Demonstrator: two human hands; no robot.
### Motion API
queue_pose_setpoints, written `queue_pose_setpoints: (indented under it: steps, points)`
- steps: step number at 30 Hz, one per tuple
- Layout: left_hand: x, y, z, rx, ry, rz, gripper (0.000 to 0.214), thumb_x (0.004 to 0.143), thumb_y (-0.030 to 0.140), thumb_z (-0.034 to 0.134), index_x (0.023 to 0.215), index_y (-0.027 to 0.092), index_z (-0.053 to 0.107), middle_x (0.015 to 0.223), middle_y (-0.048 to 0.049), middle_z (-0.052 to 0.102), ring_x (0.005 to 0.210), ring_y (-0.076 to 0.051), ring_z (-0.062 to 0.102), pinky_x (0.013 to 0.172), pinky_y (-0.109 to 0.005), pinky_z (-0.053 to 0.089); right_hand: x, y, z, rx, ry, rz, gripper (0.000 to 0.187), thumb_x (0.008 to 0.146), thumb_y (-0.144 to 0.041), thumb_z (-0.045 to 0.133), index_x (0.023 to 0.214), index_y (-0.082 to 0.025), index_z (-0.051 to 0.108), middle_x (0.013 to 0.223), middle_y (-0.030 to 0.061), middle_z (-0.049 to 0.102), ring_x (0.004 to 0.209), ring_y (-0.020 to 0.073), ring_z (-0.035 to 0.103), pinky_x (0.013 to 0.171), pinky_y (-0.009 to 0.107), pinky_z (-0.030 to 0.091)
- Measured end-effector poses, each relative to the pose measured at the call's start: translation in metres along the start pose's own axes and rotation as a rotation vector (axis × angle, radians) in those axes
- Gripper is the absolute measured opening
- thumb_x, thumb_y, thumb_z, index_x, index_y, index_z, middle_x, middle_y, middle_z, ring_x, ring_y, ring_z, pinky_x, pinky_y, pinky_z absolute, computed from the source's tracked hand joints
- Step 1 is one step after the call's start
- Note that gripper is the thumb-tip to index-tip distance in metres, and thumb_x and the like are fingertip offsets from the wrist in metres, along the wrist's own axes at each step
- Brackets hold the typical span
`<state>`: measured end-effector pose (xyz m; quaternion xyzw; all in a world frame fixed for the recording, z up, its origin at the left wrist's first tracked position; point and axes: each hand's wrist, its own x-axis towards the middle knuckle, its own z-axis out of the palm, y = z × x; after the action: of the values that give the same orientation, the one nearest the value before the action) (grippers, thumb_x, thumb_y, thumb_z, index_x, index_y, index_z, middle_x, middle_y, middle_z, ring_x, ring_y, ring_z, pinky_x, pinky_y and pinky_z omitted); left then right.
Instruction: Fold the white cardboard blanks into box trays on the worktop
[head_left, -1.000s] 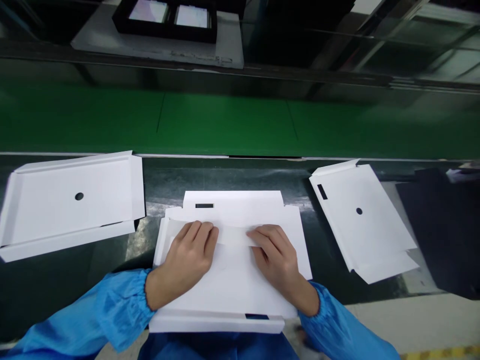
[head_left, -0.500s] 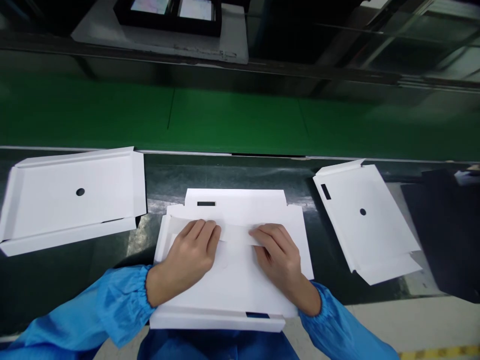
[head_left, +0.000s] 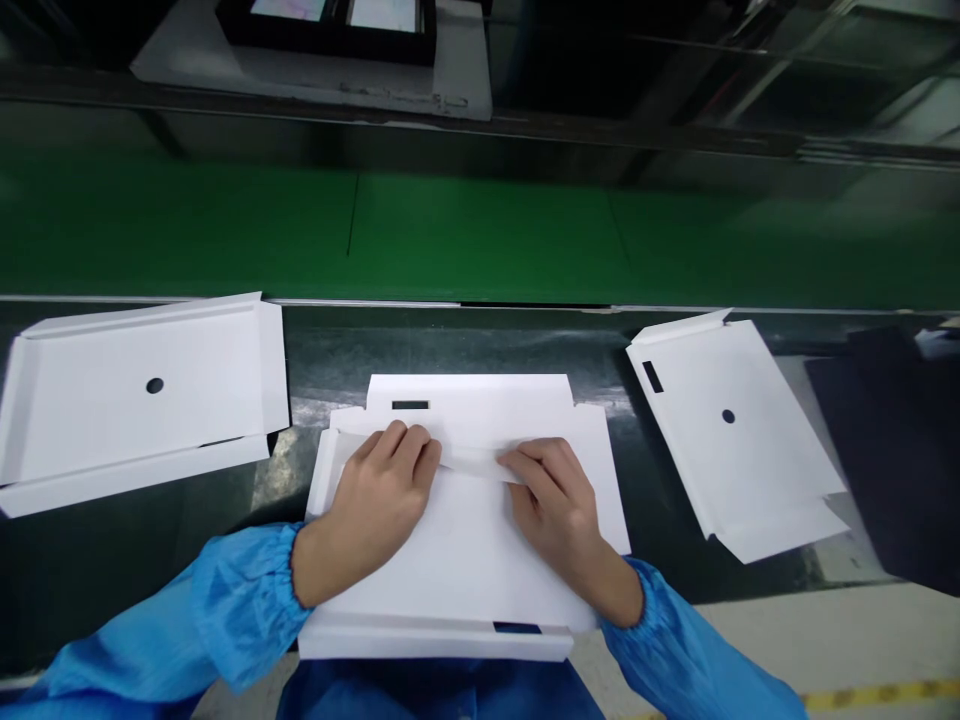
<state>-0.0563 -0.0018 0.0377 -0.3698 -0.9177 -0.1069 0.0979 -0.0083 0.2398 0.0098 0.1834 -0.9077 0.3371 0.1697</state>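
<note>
We see a plain white carton blank (head_left: 465,540) at centre, with one small black slot at its 12 o'clock edge and another at 6 o'clock. The sleeves (head_left: 240,600) over it are bright blue. At 9 o'clock lies a white tray (head_left: 142,400) with a black round hole; at 3 o'clock a white flat blank (head_left: 742,440) shows a black dot and black slot. The tabletop (head_left: 465,345) is dark glossy grey-green, the belt (head_left: 480,240) at 12 o'clock solid green.
</note>
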Motion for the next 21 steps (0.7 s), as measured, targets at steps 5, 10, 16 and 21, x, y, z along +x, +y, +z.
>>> queue_pose_setpoints:
  steps: [5, 10, 16, 21]
  points:
    - [0.005, -0.008, 0.0, -0.026, -0.039, -0.031, 0.017, 0.087, -0.002, 0.065, 0.087, 0.014, 0.064, 0.093, -0.005, 0.061, 0.091, -0.024, 0.052, 0.068, -0.041, 0.044, 0.004, 0.0, -0.005, -0.051, -0.046, -0.013, 0.04, 0.085, 0.014, 0.057, 0.117, -0.01, 0.061, 0.103, 0.0114, 0.061, 0.096, 0.0205, 0.054, 0.079, 0.037, 0.053]
    - [0.003, -0.006, -0.002, -0.015, -0.044, 0.029, 0.019, 0.085, -0.006, 0.061, 0.093, 0.009, 0.07, 0.097, -0.0102, 0.06, 0.091, -0.026, 0.051, 0.073, -0.041, 0.049, 0.012, -0.01, -0.015, -0.203, -0.208, -0.097, 0.029, 0.09, 0.005, 0.062, 0.116, -0.007, 0.062, 0.108, 0.0143, 0.062, 0.101, 0.0251, 0.054, 0.083, 0.044, 0.054]
    - [-0.001, 0.001, -0.008, 0.021, -0.031, 0.077, 0.016, 0.084, -0.002, 0.066, 0.098, 0.003, 0.073, 0.096, -0.0143, 0.059, 0.089, -0.029, 0.053, 0.068, -0.041, 0.051, 0.027, -0.021, -0.003, -0.213, -0.246, -0.138, 0.021, 0.09, 0.007, 0.056, 0.105, -0.003, 0.066, 0.097, 0.0152, 0.06, 0.093, 0.0253, 0.051, 0.076, 0.043, 0.053]
    - [-0.001, 0.002, -0.008, 0.019, -0.011, 0.082, 0.017, 0.083, -0.002, 0.068, 0.099, 0.003, 0.074, 0.095, -0.0138, 0.06, 0.086, -0.029, 0.054, 0.066, -0.04, 0.051, 0.027, -0.019, 0.006, -0.158, -0.162, -0.149, 0.024, 0.087, 0.011, 0.057, 0.103, -0.004, 0.066, 0.098, 0.0138, 0.062, 0.094, 0.0233, 0.052, 0.081, 0.04, 0.053]
